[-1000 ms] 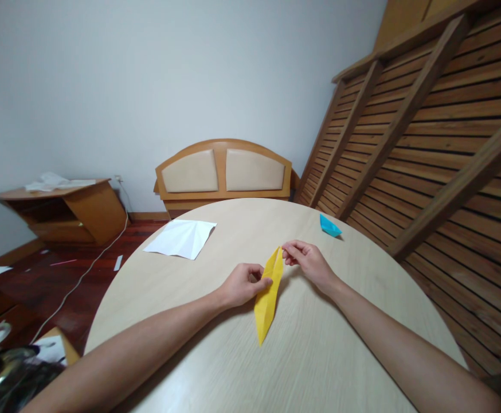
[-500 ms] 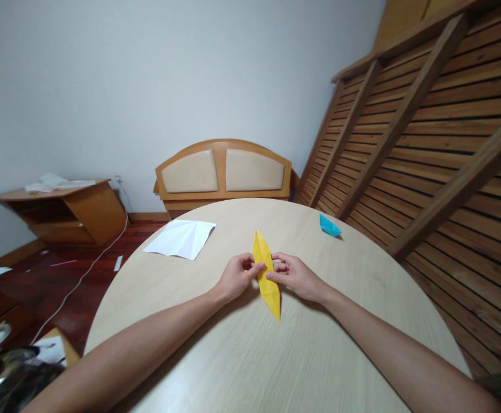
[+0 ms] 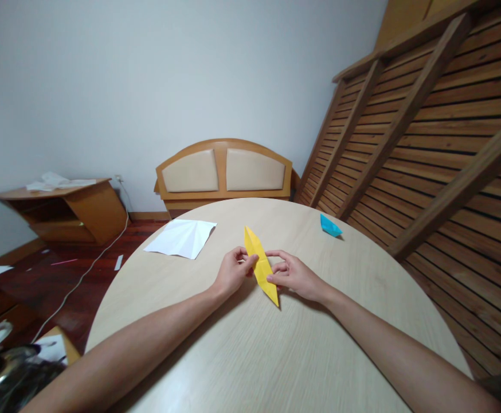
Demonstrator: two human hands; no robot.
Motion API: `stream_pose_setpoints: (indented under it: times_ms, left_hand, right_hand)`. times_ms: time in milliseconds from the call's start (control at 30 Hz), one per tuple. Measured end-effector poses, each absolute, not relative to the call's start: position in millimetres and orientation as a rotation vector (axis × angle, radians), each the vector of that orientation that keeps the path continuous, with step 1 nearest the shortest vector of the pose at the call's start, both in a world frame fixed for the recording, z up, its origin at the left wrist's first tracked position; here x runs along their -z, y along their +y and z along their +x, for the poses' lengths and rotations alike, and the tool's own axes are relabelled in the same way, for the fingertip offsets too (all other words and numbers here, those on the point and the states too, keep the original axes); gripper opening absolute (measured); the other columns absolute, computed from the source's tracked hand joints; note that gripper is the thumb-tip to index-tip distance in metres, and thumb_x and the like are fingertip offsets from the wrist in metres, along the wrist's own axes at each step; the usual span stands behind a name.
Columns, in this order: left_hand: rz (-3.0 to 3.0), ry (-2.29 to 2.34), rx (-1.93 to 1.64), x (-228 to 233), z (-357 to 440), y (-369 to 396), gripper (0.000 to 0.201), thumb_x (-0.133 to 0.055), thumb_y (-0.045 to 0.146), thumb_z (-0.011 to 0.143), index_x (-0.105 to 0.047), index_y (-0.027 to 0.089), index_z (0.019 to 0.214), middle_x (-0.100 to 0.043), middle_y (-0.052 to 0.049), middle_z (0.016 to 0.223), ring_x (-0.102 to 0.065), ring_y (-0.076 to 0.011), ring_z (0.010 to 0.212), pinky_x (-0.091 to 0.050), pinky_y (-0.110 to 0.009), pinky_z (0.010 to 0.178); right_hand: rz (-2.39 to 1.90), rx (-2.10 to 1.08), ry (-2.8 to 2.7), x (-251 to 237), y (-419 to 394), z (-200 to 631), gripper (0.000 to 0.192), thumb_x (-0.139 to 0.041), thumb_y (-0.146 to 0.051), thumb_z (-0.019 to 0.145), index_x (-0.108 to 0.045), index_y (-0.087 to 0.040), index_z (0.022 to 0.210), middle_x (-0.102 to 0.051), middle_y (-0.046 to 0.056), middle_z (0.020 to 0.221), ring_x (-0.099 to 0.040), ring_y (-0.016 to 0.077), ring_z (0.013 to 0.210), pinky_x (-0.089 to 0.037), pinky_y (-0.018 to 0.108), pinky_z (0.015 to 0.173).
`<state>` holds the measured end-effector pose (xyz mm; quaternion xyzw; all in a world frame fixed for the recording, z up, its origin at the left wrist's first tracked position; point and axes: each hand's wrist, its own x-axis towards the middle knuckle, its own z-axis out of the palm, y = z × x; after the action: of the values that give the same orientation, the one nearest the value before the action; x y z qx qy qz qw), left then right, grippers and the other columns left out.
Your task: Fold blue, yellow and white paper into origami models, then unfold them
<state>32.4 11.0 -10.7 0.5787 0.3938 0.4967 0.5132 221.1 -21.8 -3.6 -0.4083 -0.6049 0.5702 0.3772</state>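
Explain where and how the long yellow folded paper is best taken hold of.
Probably by both long edges of the yellow folded paper, near the middle, from either side, as the left hand and right hand hold it: it slants lengthwise between them, and its ends taper to points.

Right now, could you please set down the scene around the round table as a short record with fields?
Left hand: holding the yellow paper by its left edge, thumb on top
Right hand: holding the same piece by its right edge, nearer its close end
Yellow paper shape: long, folded, pointed at both ends, far tip slanting left
Table: round, pale wood
White sheet: creased, on the table's far left part
Blue folded paper: on the table's far right part
Beyond the table: headboard with two pale panels
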Motion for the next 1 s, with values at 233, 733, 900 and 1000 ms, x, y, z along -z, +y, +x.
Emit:
stream_pose_setpoints:
  times_ms: [233, 733, 900, 1000]
  left_hand:
    - [1.320, 0.973, -1.237, 10, 31, 13, 0.040, -0.079, 0.048, 0.069, -0.056, 0.015, 0.077, -0.060, 0.002, 0.056, -0.055, -0.0106, 0.045, -0.042, -0.021, 0.045]
    - [1.278, 1.001, -1.322, 17, 30, 21, 0.045, -0.079, 0.049, 0.067, -0.049, 0.018, 0.079, -0.058, 0.005, 0.053, -0.053, -0.0100, 0.043, -0.042, -0.020, 0.044]
    - [1.345, 1.006, -1.295, 15, 29, 18, 0.046, -0.079, 0.049, 0.067, -0.049, 0.018, 0.085, -0.058, 0.006, 0.052, -0.054, -0.0110, 0.045, -0.039, -0.020, 0.045]
    - [1.410, 1.038, -1.250, 17, 29, 15, 0.047, -0.078, 0.045, 0.069, -0.048, 0.018, 0.092, -0.059, 0.006, 0.055, -0.057, -0.0125, 0.049, -0.037, -0.020, 0.047]
  right_hand:
    - [-1.021, -1.494, -1.526, 3, -23, 222, 0.072, -0.077, -0.028, 0.075, -0.041, -0.017, 0.136, -0.066, -0.004, 0.069, -0.059, 0.0113, 0.056, -0.046, 0.024, 0.056]
    - [-0.976, -1.586, -1.711, -5, -30, 231, 0.099, -0.077, -0.027, 0.077, -0.016, -0.019, 0.154, -0.069, -0.001, 0.072, -0.064, 0.0142, 0.060, -0.044, 0.023, 0.054]
    - [-1.082, -1.471, -1.902, -11, -27, 241, 0.069, -0.066, -0.032, 0.086, -0.035, -0.018, 0.146, -0.068, -0.002, 0.067, -0.061, 0.0135, 0.055, -0.044, 0.023, 0.052]
    - [-1.155, -1.026, -2.018, -9, -21, 246, 0.036, -0.058, -0.029, 0.090, -0.059, -0.018, 0.124, -0.063, -0.002, 0.063, -0.057, 0.0128, 0.056, -0.044, 0.025, 0.056]
